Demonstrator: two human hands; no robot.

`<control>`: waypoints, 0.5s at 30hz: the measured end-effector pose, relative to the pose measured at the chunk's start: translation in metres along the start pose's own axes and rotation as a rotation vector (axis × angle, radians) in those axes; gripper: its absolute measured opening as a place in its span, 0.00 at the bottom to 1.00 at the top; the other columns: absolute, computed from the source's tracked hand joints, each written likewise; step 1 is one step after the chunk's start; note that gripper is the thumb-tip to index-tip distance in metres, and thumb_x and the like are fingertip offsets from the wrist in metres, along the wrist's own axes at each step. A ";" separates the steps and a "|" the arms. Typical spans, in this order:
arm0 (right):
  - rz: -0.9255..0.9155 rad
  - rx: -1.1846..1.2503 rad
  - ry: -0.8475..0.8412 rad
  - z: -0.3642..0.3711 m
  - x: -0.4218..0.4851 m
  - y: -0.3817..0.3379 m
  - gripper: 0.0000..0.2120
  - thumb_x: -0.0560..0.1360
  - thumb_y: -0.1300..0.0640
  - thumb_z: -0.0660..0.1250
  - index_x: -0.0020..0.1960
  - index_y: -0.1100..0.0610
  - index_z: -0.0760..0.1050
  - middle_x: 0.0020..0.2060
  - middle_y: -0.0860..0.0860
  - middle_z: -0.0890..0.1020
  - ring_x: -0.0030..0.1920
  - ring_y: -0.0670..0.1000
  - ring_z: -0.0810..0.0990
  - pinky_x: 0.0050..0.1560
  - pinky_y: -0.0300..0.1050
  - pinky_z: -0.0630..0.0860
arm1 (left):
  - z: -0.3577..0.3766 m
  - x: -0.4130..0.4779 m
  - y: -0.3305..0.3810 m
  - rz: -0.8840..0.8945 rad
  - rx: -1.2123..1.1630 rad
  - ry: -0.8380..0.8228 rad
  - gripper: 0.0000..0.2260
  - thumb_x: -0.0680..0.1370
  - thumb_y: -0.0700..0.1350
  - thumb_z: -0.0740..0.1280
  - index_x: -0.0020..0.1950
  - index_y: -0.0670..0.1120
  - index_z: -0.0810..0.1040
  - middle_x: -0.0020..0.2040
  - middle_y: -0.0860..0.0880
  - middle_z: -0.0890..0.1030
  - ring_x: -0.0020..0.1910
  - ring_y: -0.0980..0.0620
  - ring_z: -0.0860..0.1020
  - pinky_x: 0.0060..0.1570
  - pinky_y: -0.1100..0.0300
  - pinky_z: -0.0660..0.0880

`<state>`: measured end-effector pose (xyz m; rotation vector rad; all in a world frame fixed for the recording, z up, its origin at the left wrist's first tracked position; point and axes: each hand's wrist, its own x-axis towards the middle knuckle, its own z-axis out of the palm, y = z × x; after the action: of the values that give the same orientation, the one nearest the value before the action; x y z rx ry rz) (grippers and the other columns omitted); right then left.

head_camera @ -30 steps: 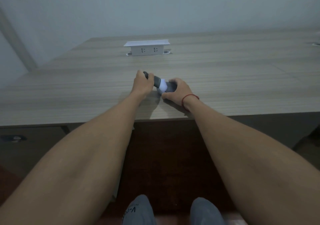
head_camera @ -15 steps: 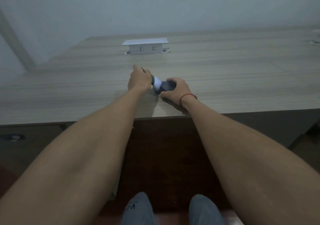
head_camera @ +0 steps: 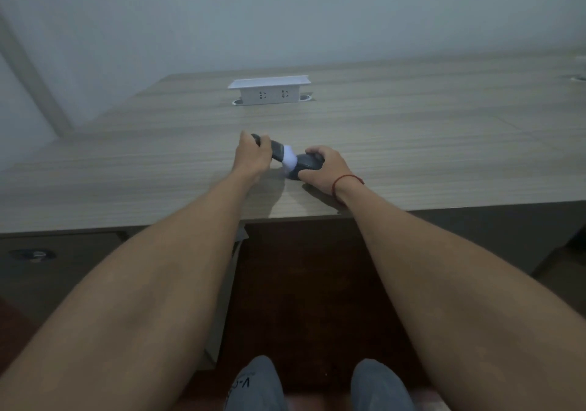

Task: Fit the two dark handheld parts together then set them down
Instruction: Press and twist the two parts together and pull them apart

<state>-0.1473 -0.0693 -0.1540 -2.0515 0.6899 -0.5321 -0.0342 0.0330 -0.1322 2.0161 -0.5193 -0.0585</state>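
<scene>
Two dark handheld parts meet low over the wooden table (head_camera: 412,144), near its front edge. My left hand (head_camera: 252,158) is wrapped around the dark handle part (head_camera: 276,150), which slants down to the right. Its white end (head_camera: 289,158) touches the dark rounded part (head_camera: 306,164), which my right hand (head_camera: 328,168) grips from the right side. The rounded part rests on or just above the tabletop. A red string circles my right wrist. Fingers hide much of both parts, so I cannot tell how far they are seated together.
A white pop-up socket box (head_camera: 269,92) stands on the table farther back, centre. A second cable opening (head_camera: 577,77) shows at the far right edge. A pale wall runs behind. Below the table edge are my knees (head_camera: 317,385) and a dark floor.
Both hands stay on the two parts at about the same spot. More of the dark handle shows past my left fingers now than half a second ago.
</scene>
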 end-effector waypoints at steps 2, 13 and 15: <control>-0.003 0.002 -0.013 -0.002 0.000 0.001 0.28 0.69 0.59 0.72 0.67 0.55 0.71 0.63 0.55 0.75 0.61 0.54 0.76 0.62 0.45 0.74 | 0.002 -0.003 -0.001 0.042 0.110 -0.020 0.16 0.82 0.49 0.56 0.61 0.37 0.68 0.57 0.36 0.77 0.54 0.38 0.77 0.55 0.46 0.75; -0.015 0.001 -0.051 -0.004 0.000 0.001 0.27 0.70 0.61 0.71 0.68 0.55 0.70 0.63 0.54 0.75 0.57 0.51 0.74 0.59 0.43 0.74 | 0.006 0.002 0.017 0.105 0.290 -0.008 0.16 0.82 0.49 0.54 0.62 0.38 0.67 0.58 0.37 0.77 0.56 0.37 0.77 0.52 0.49 0.72; -0.028 -0.021 -0.051 -0.004 0.000 0.001 0.27 0.70 0.59 0.71 0.68 0.56 0.70 0.63 0.55 0.75 0.60 0.53 0.75 0.59 0.42 0.73 | 0.003 0.003 0.018 0.111 0.279 0.004 0.16 0.82 0.49 0.55 0.62 0.38 0.67 0.58 0.37 0.77 0.55 0.38 0.77 0.52 0.49 0.72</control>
<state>-0.1502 -0.0726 -0.1529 -2.0899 0.6397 -0.4886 -0.0385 0.0222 -0.1181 2.2529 -0.6659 0.0912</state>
